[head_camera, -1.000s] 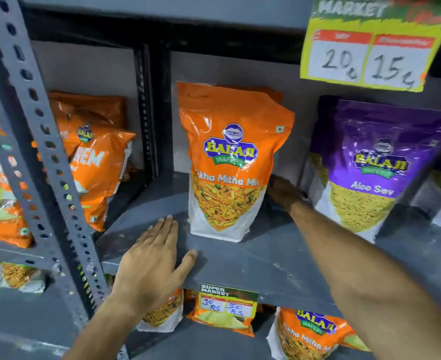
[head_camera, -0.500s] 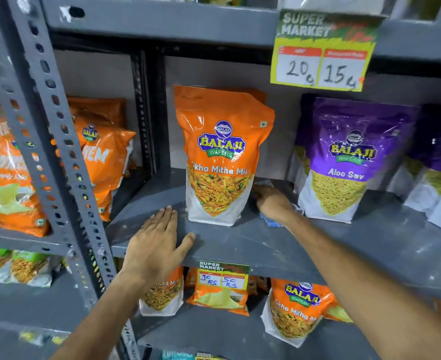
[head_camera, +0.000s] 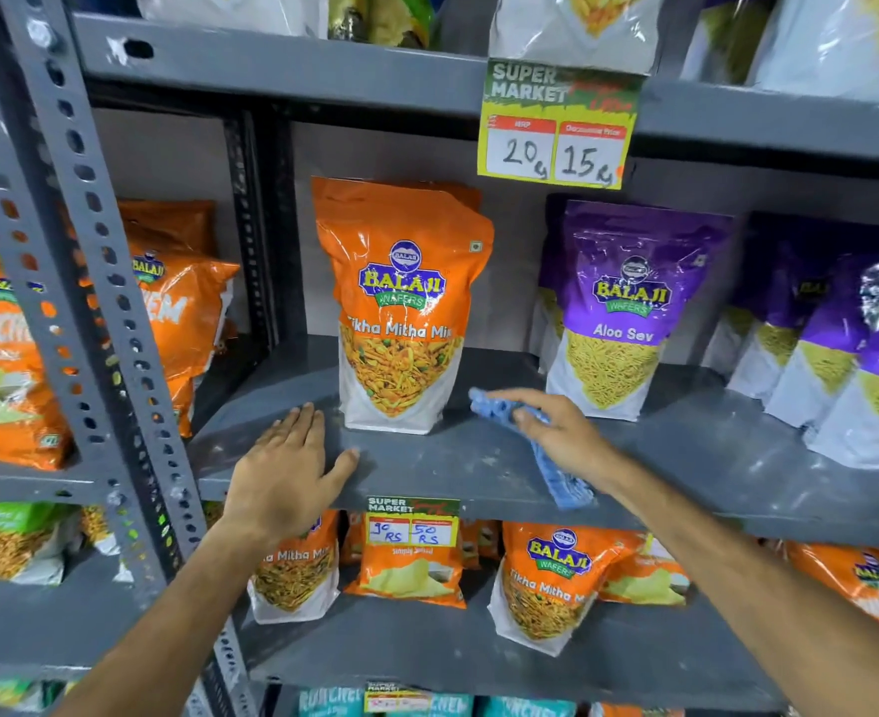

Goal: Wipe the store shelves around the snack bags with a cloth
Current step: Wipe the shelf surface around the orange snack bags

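Observation:
A grey metal shelf (head_camera: 458, 470) runs across the middle of the view. On it an orange Tikha Mitha Mix bag (head_camera: 401, 307) stands upright, with a purple Aloo Sev bag (head_camera: 626, 307) to its right. My right hand (head_camera: 556, 434) presses a blue cloth (head_camera: 556, 473) flat on the shelf between the two bags, near the front edge. The cloth's tail hangs over that edge. My left hand (head_camera: 284, 470) lies flat, fingers apart, on the shelf's front left corner, just left of the orange bag.
More purple bags (head_camera: 841, 354) crowd the shelf's right end. A perforated grey upright (head_camera: 80, 282) stands at left, orange bags (head_camera: 178, 307) behind it. Price tags (head_camera: 556, 129) hang from the upper shelf and from this shelf's edge (head_camera: 411, 525). Orange bags fill the lower shelf (head_camera: 546, 587).
My right hand has drawn the blue cloth from deep behind the orange bag forward to the shelf's front. My left hand has stayed flat on the shelf. The camera has pulled back.

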`<state>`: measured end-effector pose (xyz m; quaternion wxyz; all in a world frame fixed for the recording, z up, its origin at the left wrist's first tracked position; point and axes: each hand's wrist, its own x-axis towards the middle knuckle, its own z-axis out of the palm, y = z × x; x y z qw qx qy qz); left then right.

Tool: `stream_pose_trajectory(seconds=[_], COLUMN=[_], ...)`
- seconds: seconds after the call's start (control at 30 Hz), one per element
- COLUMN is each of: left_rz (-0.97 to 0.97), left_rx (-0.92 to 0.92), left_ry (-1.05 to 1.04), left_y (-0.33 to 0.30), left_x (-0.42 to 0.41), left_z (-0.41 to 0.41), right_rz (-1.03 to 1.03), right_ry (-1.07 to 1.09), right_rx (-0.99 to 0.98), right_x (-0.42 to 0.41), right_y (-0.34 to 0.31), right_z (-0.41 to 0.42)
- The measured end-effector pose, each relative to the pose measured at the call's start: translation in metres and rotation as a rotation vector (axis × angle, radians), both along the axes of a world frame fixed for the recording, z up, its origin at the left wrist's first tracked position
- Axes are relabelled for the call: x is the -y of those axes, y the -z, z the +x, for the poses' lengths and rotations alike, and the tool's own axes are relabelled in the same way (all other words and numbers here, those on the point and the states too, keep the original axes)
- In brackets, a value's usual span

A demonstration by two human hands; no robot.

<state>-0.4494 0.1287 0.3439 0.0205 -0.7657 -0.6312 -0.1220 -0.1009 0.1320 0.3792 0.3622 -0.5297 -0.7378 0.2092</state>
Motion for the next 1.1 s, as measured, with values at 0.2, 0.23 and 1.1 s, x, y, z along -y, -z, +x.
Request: stream_pose_trajectory(seconds=[0.2, 0.23, 1.1], left_rz=[-0.013, -0.014, 0.033], left_rx=[0.005, 0.005, 0.030], left_ry=[0.006, 0.008, 0.018], left_y=[0.000, 0.001, 0.006], left_x=[-0.001, -0.002, -0.005], left_z=[-0.002, -0.003, -0.002], right_rz=[0.014, 0.043, -0.042], right_ry=[0.149, 0.122, -0.150], right_rx=[0.435, 0.433, -0.154], right_x=[-0.012, -0.004, 0.079], right_y=[0.018, 0.017, -0.007], right_z=[-0.036, -0.043, -0.044])
